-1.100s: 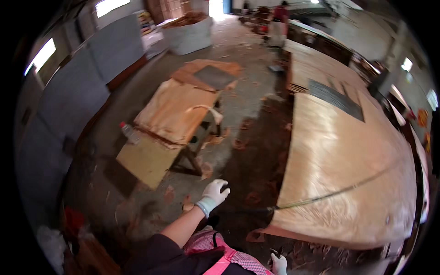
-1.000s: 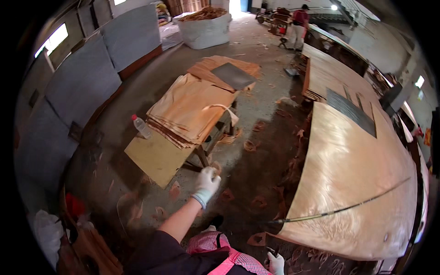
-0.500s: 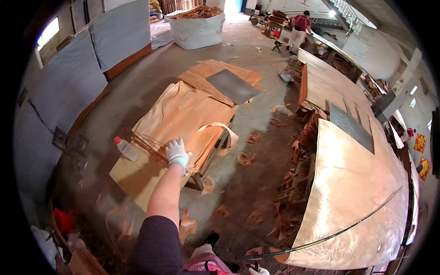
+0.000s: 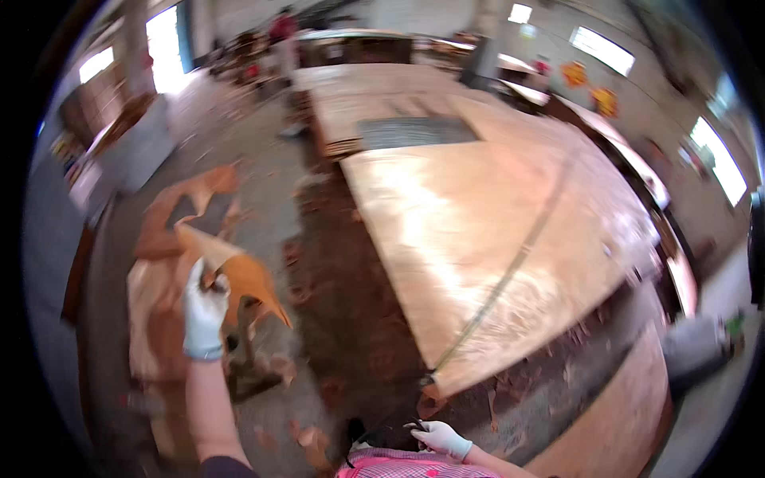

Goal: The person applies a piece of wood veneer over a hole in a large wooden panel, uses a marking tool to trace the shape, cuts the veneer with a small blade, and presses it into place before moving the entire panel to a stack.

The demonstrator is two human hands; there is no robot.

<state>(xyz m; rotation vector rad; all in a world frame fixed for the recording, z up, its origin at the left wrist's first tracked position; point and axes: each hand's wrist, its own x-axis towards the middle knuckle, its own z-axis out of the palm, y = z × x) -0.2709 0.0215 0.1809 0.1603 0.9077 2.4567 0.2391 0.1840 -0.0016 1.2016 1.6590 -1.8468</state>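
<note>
My left hand (image 4: 205, 307), in a white glove, is closed on the edge of a thin wood veneer sheet (image 4: 251, 283). The sheet is lifted and curls to the right of the hand. Below it lies the veneer stack (image 4: 151, 307). At the lower middle, my right hand (image 4: 445, 440), also gloved, is closed on a dark, thin end that looks like part of a long, slender rod (image 4: 518, 259). Blur hides the join. That rod slants across a broad, pale veneer sheet (image 4: 446, 215) on the right.
A grey rectangular plate (image 4: 418, 131) lies on the large veneer pile. Veneer scraps (image 4: 311, 442) litter the floor. A big white sack (image 4: 139, 151) stands far left. Another person (image 4: 283, 40) is at the back. A curved veneer sheet (image 4: 610, 414) rises at lower right.
The view has swung right. My left hand lay flat and open on the stack; now it grips a raised veneer sheet. The rod points more steeply away from me, and my right hand shows more fully.
</note>
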